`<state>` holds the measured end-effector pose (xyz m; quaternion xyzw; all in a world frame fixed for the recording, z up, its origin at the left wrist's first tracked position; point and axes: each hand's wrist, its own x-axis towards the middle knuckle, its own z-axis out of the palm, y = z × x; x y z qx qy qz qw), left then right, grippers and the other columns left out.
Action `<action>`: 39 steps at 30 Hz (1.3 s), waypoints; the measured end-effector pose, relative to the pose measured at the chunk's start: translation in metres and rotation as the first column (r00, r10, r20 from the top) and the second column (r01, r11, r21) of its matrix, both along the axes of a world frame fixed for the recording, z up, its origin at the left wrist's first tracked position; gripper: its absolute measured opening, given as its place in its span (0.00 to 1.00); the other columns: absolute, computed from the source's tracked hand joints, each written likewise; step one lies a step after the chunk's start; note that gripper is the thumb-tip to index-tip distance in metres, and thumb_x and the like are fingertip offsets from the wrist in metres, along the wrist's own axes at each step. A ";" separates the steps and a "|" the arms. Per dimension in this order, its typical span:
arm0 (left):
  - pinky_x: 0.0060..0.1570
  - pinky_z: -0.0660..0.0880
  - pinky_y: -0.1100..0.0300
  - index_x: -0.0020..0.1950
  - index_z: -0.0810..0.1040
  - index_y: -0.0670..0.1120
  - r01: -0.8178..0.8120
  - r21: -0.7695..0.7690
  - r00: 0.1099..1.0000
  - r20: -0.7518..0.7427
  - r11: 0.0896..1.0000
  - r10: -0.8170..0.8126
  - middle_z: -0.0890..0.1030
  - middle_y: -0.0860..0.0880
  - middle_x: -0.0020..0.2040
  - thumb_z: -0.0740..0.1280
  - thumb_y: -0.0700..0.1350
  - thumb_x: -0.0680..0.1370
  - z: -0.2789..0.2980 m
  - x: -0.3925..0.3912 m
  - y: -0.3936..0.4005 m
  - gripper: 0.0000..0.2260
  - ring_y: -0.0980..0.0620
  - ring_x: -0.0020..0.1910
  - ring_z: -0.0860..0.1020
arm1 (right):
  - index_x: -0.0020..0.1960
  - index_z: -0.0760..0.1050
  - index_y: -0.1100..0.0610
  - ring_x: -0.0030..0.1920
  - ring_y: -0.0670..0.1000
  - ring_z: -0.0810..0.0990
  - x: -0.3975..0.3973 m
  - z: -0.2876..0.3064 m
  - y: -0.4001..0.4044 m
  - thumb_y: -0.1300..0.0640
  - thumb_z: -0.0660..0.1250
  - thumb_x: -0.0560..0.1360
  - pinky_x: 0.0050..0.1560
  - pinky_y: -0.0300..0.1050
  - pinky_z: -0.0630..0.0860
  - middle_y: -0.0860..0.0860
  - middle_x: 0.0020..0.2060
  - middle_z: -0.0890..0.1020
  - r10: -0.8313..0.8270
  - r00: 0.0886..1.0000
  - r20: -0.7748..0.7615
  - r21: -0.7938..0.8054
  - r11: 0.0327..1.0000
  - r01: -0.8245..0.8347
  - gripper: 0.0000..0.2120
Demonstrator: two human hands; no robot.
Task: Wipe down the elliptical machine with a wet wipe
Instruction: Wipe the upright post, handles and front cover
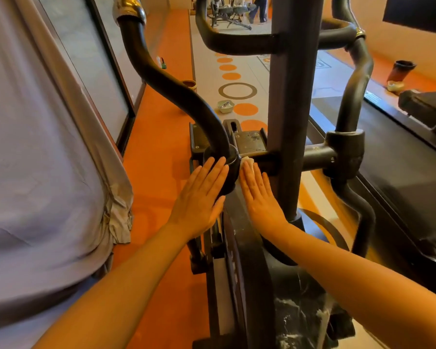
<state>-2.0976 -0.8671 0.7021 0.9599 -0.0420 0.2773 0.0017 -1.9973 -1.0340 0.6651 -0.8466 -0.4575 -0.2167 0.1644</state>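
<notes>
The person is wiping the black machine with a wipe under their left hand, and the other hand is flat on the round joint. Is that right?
Not quite. In the head view the white wipe is under the right hand; the left hand lies flat on the round joint.

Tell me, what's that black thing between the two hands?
In the head view, the round black pivot joint of the elliptical's swinging arm sits between the left hand and the right hand.
</notes>
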 end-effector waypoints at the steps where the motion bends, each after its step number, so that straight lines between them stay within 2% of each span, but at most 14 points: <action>1: 0.77 0.39 0.57 0.80 0.50 0.44 0.004 -0.006 1.000 0.002 1.000 -0.004 0.50 0.47 0.80 0.57 0.49 0.80 0.000 0.000 0.000 0.30 0.49 0.79 0.45 | 0.78 0.43 0.61 0.77 0.58 0.41 -0.004 -0.004 0.003 0.69 0.63 0.75 0.76 0.52 0.37 0.58 0.77 0.42 -0.018 1.000 -0.002 0.004 1.000 0.018 0.40; 4: 0.77 0.40 0.56 0.80 0.51 0.43 0.005 -0.005 1.000 0.001 1.000 -0.005 0.51 0.45 0.80 0.57 0.48 0.80 -0.002 0.000 -0.001 0.30 0.48 0.79 0.46 | 0.78 0.47 0.63 0.77 0.57 0.40 -0.010 -0.007 0.008 0.68 0.62 0.75 0.76 0.51 0.36 0.57 0.77 0.41 -0.027 0.999 0.023 -0.015 1.000 0.027 0.36; 7: 0.77 0.40 0.55 0.80 0.51 0.42 -0.002 0.002 1.000 0.002 1.000 0.002 0.51 0.44 0.80 0.57 0.49 0.80 -0.003 0.000 -0.002 0.30 0.47 0.79 0.47 | 0.78 0.49 0.62 0.78 0.58 0.45 -0.004 0.000 0.002 0.69 0.63 0.74 0.77 0.52 0.42 0.58 0.77 0.45 -0.033 0.995 0.089 -0.061 0.997 0.039 0.37; 12: 0.77 0.39 0.55 0.79 0.52 0.41 0.001 0.024 1.000 0.016 1.000 -0.001 0.52 0.43 0.80 0.56 0.50 0.79 0.000 0.000 -0.002 0.31 0.47 0.79 0.46 | 0.73 0.64 0.65 0.74 0.60 0.60 0.011 0.035 0.004 0.74 0.69 0.66 0.73 0.56 0.54 0.63 0.73 0.65 -0.023 0.989 0.146 -0.025 0.999 0.027 0.37; 14: 0.77 0.40 0.54 0.79 0.52 0.41 0.018 0.030 1.000 0.012 0.999 -0.019 0.54 0.42 0.79 0.56 0.50 0.79 0.002 0.002 -0.006 0.30 0.46 0.79 0.48 | 0.72 0.66 0.66 0.72 0.61 0.63 0.009 0.040 0.005 0.76 0.71 0.65 0.70 0.57 0.57 0.63 0.71 0.67 -0.017 0.995 0.100 0.001 1.000 0.017 0.37; 17: 0.78 0.42 0.52 0.79 0.55 0.40 0.048 0.076 0.999 0.005 0.996 -0.048 0.57 0.42 0.79 0.56 0.50 0.79 0.004 0.009 -0.017 0.29 0.45 0.79 0.52 | 0.73 0.63 0.65 0.74 0.60 0.59 -0.001 0.039 -0.004 0.75 0.66 0.69 0.72 0.58 0.59 0.63 0.73 0.64 0.036 0.999 0.002 0.009 0.999 -0.036 0.33; 20: 0.77 0.46 0.50 0.78 0.58 0.40 0.050 0.090 0.999 -0.018 0.995 -0.049 0.59 0.42 0.78 0.56 0.50 0.80 0.005 0.018 -0.030 0.29 0.45 0.78 0.55 | 0.73 0.63 0.66 0.74 0.60 0.59 -0.008 0.034 -0.025 0.63 0.53 0.76 0.73 0.55 0.56 0.62 0.73 0.64 0.080 0.996 -0.040 -0.057 0.995 -0.082 0.25; 21: 0.77 0.48 0.49 0.78 0.59 0.40 0.053 0.095 0.998 -0.024 0.994 -0.051 0.60 0.41 0.78 0.55 0.50 0.80 0.006 0.020 -0.034 0.28 0.44 0.78 0.56 | 0.74 0.63 0.65 0.75 0.59 0.58 -0.009 0.033 -0.032 0.62 0.53 0.76 0.75 0.52 0.53 0.62 0.74 0.64 0.076 0.997 -0.029 -0.077 0.994 -0.078 0.26; 23: 0.77 0.51 0.48 0.78 0.60 0.40 0.060 0.103 0.998 -0.041 0.993 -0.056 0.61 0.41 0.78 0.53 0.49 0.80 0.006 0.023 -0.040 0.27 0.44 0.78 0.57 | 0.74 0.63 0.64 0.76 0.57 0.56 -0.009 0.037 -0.044 0.66 0.59 0.75 0.77 0.46 0.46 0.60 0.74 0.63 0.061 0.998 0.014 -0.073 0.996 -0.060 0.27; 25: 0.77 0.51 0.48 0.78 0.60 0.40 0.056 0.090 0.997 -0.056 0.994 -0.051 0.61 0.42 0.78 0.53 0.50 0.80 0.005 0.024 -0.044 0.27 0.45 0.78 0.58 | 0.74 0.63 0.64 0.75 0.57 0.57 -0.010 0.046 -0.057 0.67 0.64 0.74 0.77 0.48 0.49 0.60 0.74 0.64 0.062 0.997 0.050 -0.044 0.997 -0.060 0.28; 27: 0.77 0.49 0.49 0.77 0.61 0.40 0.048 0.077 0.997 -0.058 0.996 -0.044 0.63 0.42 0.77 0.53 0.51 0.80 0.004 0.026 -0.045 0.27 0.45 0.77 0.59 | 0.74 0.63 0.64 0.75 0.58 0.59 -0.011 0.058 -0.072 0.64 0.61 0.76 0.75 0.54 0.56 0.59 0.74 0.64 0.061 0.995 0.077 -0.032 0.998 -0.059 0.26; 29: 0.77 0.48 0.50 0.77 0.62 0.40 0.043 0.079 0.998 -0.048 0.996 -0.040 0.63 0.42 0.77 0.55 0.50 0.80 0.004 0.030 -0.047 0.27 0.45 0.77 0.59 | 0.74 0.62 0.64 0.75 0.58 0.58 -0.006 0.067 -0.088 0.62 0.56 0.78 0.74 0.56 0.57 0.59 0.74 0.63 0.040 0.995 0.091 -0.034 0.999 -0.037 0.24; 33: 0.77 0.49 0.49 0.79 0.58 0.41 0.095 -0.024 0.995 -0.009 0.995 -0.096 0.59 0.43 0.79 0.59 0.48 0.80 0.011 0.042 -0.061 0.28 0.46 0.78 0.56 | 0.77 0.55 0.62 0.77 0.57 0.51 0.018 0.068 -0.106 0.62 0.50 0.80 0.76 0.57 0.53 0.58 0.77 0.57 -0.027 0.999 0.042 -0.039 0.999 0.029 0.25; 39: 0.78 0.47 0.49 0.80 0.51 0.43 0.105 -0.047 0.994 0.025 0.993 -0.104 0.52 0.44 0.80 0.53 0.49 0.82 0.028 0.075 -0.079 0.27 0.48 0.79 0.50 | 0.79 0.48 0.59 0.78 0.53 0.43 0.042 0.056 -0.108 0.56 0.52 0.82 0.77 0.56 0.49 0.53 0.79 0.47 0.053 0.997 -0.052 -0.079 0.995 -0.057 0.28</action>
